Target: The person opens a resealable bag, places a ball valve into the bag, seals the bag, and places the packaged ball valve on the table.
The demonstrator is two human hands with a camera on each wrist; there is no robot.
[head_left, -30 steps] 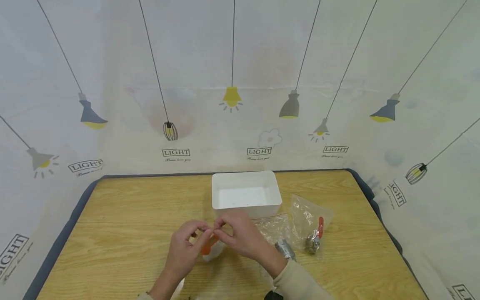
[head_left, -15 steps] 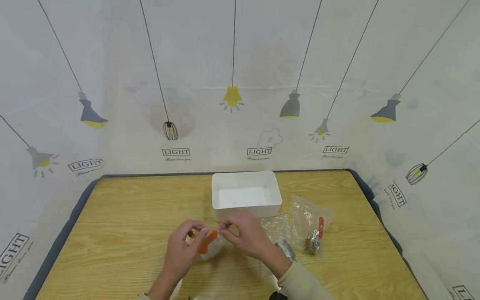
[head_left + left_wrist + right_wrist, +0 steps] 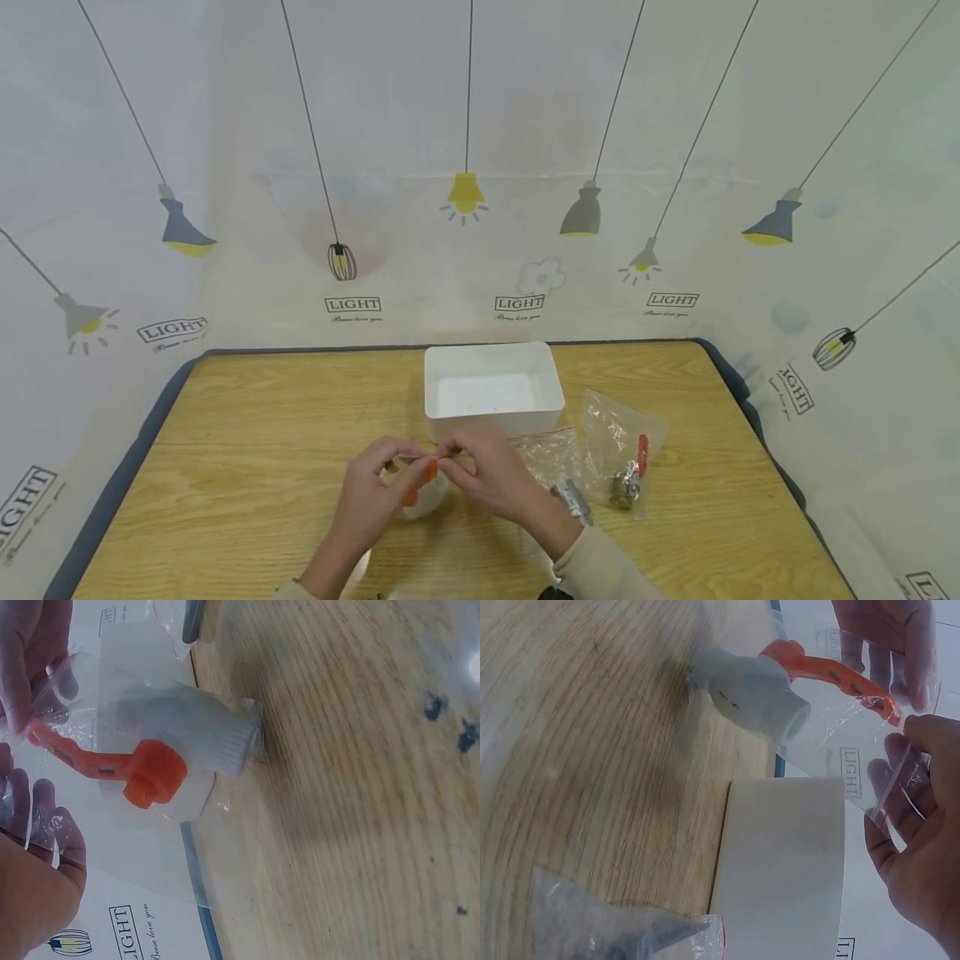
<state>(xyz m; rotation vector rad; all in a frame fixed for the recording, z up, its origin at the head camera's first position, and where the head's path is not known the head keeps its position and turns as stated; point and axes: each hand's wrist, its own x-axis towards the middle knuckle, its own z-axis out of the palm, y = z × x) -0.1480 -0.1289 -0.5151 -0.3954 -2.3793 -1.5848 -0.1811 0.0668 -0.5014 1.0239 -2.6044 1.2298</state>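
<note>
Both hands pinch the top edge of a clear plastic bag (image 3: 829,735) just above the table, in front of the white box. Inside the bag hangs a white plastic ball valve (image 3: 199,727) with an orange lever handle (image 3: 94,761). My left hand (image 3: 371,492) grips the bag's left part between thumb and fingers. My right hand (image 3: 491,475) pinches the same edge close beside it, fingertips nearly meeting the left ones. From the head view, the hands partly cover the orange handle. The right wrist view shows the valve's open round end and the bag's seal strip by the right fingers.
A white rectangular box (image 3: 495,427) stands behind the hands. To its right, a clear bag (image 3: 609,417) holds a metal valve (image 3: 624,490) with a red handle. Between them lie another clear bag (image 3: 543,454) and a grey metal fitting (image 3: 572,502), partly behind the right wrist.
The fingertips moved slightly apart along the bag's edge, then came close together again. The orange handle showed more at half a second ago. The bag stays held in both hands.
</note>
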